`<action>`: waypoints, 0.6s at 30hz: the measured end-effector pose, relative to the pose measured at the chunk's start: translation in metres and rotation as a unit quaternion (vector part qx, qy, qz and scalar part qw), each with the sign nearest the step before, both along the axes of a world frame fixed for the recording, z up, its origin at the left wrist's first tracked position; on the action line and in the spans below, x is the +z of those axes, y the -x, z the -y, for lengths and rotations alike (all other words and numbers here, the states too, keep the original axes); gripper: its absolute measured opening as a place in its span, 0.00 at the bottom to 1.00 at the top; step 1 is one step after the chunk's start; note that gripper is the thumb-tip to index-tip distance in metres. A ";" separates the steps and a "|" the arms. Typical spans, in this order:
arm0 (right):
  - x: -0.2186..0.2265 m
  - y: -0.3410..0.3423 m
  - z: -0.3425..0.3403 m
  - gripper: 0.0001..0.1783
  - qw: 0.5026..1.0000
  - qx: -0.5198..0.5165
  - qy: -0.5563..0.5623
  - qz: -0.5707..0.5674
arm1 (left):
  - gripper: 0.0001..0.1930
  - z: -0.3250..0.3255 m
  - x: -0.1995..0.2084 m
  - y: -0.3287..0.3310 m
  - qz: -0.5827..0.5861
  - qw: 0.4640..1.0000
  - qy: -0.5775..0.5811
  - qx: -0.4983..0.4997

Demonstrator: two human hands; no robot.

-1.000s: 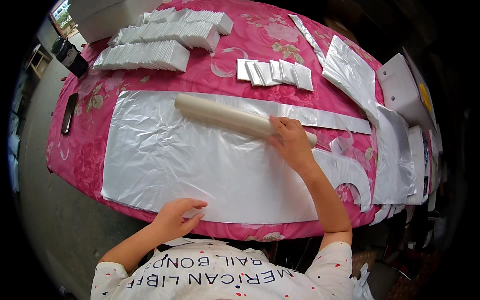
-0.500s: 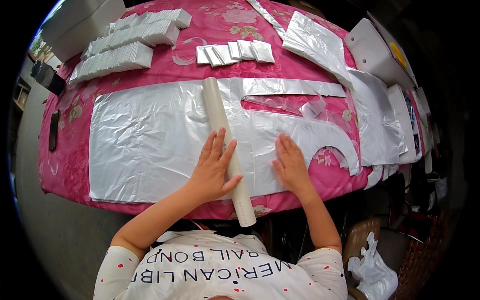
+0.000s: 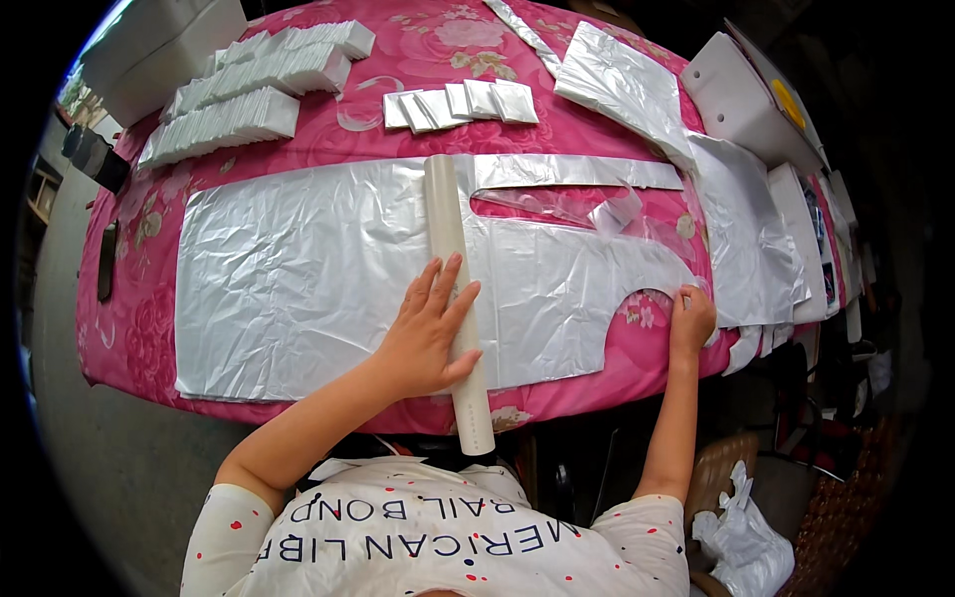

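A thin, shiny white plastic apron (image 3: pixel 298 274) lies flat across the front of the table, with a long slot and a curved cut-out at its right end. A pale plastic tube (image 3: pixel 444 209) rests across it, its near end sticking out past the table edge. My left hand (image 3: pixel 426 328) lies on the tube with fingers spread, holding nothing. At the curved end of the apron, my right hand (image 3: pixel 692 318) is closed, pinching the film's edge. A small folded piece of film (image 3: pixel 615 211) sits by the slot.
A pink flowered cloth (image 3: pixel 348 129) covers the table. Rows of folded white packets (image 3: pixel 234 119) stand at the back left, several more packets (image 3: pixel 463 104) at the back middle. More film (image 3: pixel 622 90) and a white box (image 3: pixel 736 95) are on the right; a dark phone-like object (image 3: pixel 106 261) lies left.
My right hand has moved from lying flat on the film to the curved end at the right and closed on its edge. The tube is now straighter, its far end shifted right.
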State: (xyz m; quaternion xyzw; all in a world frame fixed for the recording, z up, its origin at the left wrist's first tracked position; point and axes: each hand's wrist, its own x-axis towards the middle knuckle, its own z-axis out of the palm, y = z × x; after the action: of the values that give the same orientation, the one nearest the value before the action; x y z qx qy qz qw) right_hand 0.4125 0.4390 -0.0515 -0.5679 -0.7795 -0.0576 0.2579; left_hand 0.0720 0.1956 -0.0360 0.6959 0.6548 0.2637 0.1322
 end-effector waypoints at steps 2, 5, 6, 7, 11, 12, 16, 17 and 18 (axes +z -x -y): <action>0.017 0.020 0.018 0.07 0.995 0.078 -0.068 -0.004 | 0.37 -0.001 0.002 0.000 -0.002 1.000 0.007 -0.004; 0.043 0.070 0.063 0.10 0.980 0.169 -0.032 -0.098 | 0.35 0.001 0.004 -0.003 0.012 1.000 -0.019 0.012; 0.048 0.086 0.082 0.09 0.967 0.195 0.022 -0.164 | 0.34 0.002 0.006 -0.005 0.063 0.997 -0.046 0.000; 0.050 0.105 0.102 0.09 0.945 0.222 0.111 -0.212 | 0.33 0.004 0.009 -0.006 0.110 0.991 -0.070 -0.009; 0.063 0.169 0.169 0.08 0.822 0.419 0.280 -0.265 | 0.30 0.007 0.030 -0.014 0.638 0.745 0.182 0.065; 0.065 0.177 0.181 0.10 0.783 0.446 0.362 -0.239 | 0.24 0.007 0.030 -0.006 0.638 0.723 0.247 0.100; 0.073 0.194 0.210 0.14 0.752 0.561 0.273 -0.214 | 0.11 0.039 0.025 0.059 0.603 0.735 0.287 0.113; 0.072 0.190 0.211 0.14 0.762 0.553 0.264 -0.207 | 0.08 0.050 0.025 0.083 0.585 0.743 0.293 0.140; 0.072 0.185 0.213 0.14 0.772 0.547 0.256 -0.200 | 0.08 0.063 0.025 0.109 0.554 0.760 0.293 0.174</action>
State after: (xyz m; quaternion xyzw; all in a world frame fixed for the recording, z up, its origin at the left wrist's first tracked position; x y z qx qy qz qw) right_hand 0.2273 0.2263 0.0200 -0.0892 -0.8753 0.4097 0.2409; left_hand -0.0368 0.1322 -0.0109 0.2301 0.6222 0.4166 0.6215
